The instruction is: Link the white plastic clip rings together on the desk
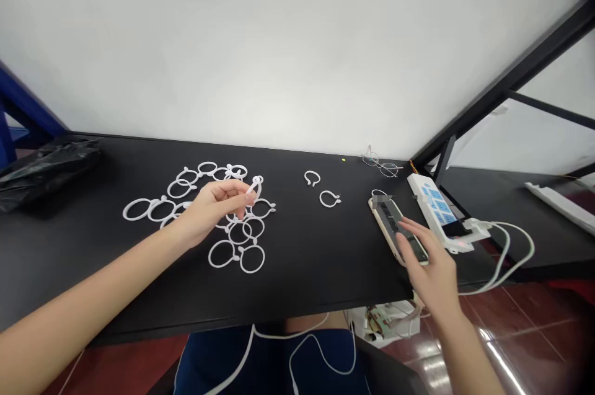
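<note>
My left hand point(227, 199) is closed in a pinch on a white plastic ring point(256, 184), held above the black table. Beneath and around this hand lie several more white rings point(252, 258), each with a gap and small knobbed ends; some overlap, and my hand and forearm hide part of the pile. Two single rings, one of them a ring point(330, 199) with its gap to the right, lie apart from the pile. My right hand point(430, 265) has its fingers apart over a phone point(395, 227) lying on the table, fingertips at the screen. It grips nothing.
Eyeglasses point(382, 165) lie at the back of the black table point(307, 277). A white power strip point(434, 206) with a plugged-in charger and looping white cable point(504, 265) is on the right. A black plastic bag point(46, 172) rests at far left, and a white wall stands behind.
</note>
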